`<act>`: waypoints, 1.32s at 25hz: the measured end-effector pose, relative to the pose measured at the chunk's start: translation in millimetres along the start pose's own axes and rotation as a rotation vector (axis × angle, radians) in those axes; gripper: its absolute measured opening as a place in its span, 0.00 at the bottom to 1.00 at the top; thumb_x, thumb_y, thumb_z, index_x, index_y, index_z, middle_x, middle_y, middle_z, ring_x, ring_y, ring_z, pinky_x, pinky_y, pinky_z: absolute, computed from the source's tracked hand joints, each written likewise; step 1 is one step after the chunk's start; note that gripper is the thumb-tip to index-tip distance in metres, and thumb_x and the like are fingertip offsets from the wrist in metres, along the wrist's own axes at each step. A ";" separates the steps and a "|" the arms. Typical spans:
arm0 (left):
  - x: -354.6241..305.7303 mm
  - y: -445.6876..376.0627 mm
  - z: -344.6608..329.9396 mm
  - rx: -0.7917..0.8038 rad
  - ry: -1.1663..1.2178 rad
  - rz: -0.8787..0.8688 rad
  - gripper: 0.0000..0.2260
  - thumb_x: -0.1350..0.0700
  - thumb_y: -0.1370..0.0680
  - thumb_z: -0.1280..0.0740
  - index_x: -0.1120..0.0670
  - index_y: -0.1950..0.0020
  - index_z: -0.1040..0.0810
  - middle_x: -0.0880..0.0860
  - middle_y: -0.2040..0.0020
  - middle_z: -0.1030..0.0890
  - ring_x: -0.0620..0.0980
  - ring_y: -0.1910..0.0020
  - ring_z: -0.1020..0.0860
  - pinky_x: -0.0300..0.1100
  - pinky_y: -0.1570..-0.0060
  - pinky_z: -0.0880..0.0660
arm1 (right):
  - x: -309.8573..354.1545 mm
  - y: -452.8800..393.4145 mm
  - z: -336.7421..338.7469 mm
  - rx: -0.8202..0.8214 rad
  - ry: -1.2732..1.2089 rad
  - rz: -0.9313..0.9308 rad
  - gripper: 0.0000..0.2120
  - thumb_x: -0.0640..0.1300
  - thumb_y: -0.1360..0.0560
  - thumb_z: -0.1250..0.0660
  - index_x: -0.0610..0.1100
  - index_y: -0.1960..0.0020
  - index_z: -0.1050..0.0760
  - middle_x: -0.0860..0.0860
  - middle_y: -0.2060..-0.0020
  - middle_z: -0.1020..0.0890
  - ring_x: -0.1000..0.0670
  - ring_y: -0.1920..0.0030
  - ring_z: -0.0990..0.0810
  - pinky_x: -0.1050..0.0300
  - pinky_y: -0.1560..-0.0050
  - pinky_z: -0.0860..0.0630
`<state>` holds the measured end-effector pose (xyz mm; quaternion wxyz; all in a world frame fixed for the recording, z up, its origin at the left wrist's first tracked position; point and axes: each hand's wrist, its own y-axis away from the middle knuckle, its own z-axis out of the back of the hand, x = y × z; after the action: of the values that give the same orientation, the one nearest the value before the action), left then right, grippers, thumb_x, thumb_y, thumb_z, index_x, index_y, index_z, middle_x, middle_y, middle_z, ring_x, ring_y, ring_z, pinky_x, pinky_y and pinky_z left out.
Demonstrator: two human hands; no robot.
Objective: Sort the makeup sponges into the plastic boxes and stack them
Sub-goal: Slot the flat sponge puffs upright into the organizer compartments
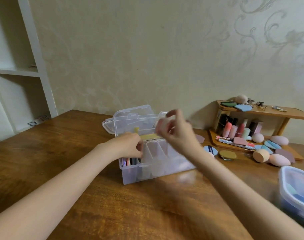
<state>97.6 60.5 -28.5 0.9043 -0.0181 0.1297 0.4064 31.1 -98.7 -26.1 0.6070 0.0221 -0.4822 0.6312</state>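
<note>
White shelving (18, 71) is standing at the far left beside a wooden table (61, 153). On it, the left hand (128, 146) is curling its fingers over the near-left wall of the clear plastic box (147, 172), whose lid is standing open. Above the box, the blurred right hand (177, 134) is pinching what may be a pale pink sponge (162, 125). Farther right, loose makeup sponges (268, 153) are lying by a wooden rack (262, 111), and a blue-rimmed box (296, 187) is sitting at the edge.
</note>
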 end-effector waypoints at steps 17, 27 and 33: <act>-7.8 7.3 -3.2 0.028 0.069 0.012 0.10 0.59 0.21 0.40 0.57 0.47 0.21 0.51 0.59 0.22 0.44 0.66 0.27 0.35 0.69 0.33 | 21.1 26.3 -38.3 0.449 0.519 0.067 0.11 0.40 0.23 0.39 0.39 0.46 0.21 0.41 0.50 0.25 0.44 0.48 0.27 0.50 0.54 0.29; -12.8 -5.2 2.0 0.164 0.018 0.029 0.13 0.49 0.24 0.33 0.58 0.48 0.19 0.57 0.49 0.17 0.48 0.58 0.24 0.36 0.64 0.30 | -98.3 -12.2 68.6 0.145 0.697 -0.532 0.12 0.35 0.23 0.41 0.37 0.45 0.21 0.39 0.46 0.20 0.40 0.40 0.25 0.51 0.38 0.30; -11.5 -3.2 0.6 0.115 0.037 -0.010 0.09 0.54 0.23 0.34 0.55 0.46 0.20 0.50 0.49 0.19 0.46 0.51 0.23 0.35 0.58 0.28 | -140.6 -7.2 62.0 0.255 0.691 -0.633 0.13 0.41 0.27 0.31 0.37 0.44 0.22 0.43 0.52 0.19 0.44 0.51 0.22 0.54 0.52 0.23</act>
<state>92.8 50.1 -25.3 0.9034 0.0257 0.1692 0.3933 39.1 -244.3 -75.0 0.8863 0.0310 -0.1411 0.4400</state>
